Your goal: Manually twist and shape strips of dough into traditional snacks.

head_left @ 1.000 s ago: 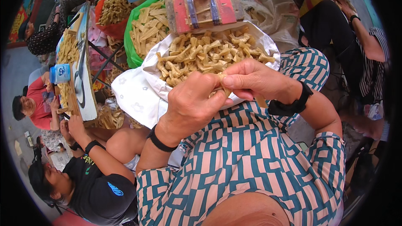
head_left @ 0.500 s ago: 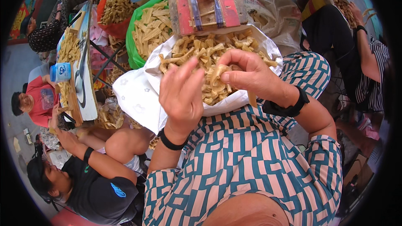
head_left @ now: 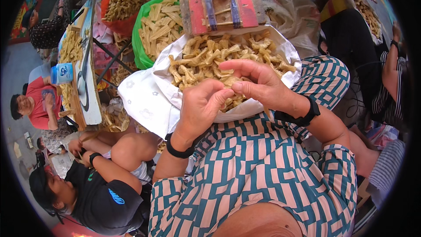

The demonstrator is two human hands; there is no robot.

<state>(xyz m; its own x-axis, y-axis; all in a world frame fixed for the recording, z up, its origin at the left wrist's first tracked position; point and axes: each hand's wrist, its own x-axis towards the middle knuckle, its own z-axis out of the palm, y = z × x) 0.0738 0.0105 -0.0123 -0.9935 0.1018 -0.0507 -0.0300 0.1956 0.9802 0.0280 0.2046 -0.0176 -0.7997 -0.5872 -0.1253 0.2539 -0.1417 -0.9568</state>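
Over a white sack (head_left: 149,105) full of knotted pale-brown dried strips (head_left: 215,48), I grip a similar piece (head_left: 229,83) in my fingers. My left hand (head_left: 201,105) has its thumb and index finger pinched at the piece's left side. My right hand (head_left: 263,90) pinches it from the right with the thumb, index finger raised and curved; part of a strip dangles below that hand. The held piece is partly hidden by my fingers.
A red board (head_left: 197,4) with a wooden fixture stands beyond the sack. A green bag (head_left: 144,26) of flat strips and a red bag (head_left: 120,26) sit left of it. A side table (head_left: 87,105) holds more strips and a blue tub (head_left: 61,73). Co-workers (head_left: 105,175) sit on both sides.
My left fingers spread apart half a second ago and have closed in again at the piece. My right index finger has lifted. The co-worker at lower left has lowered their hands.
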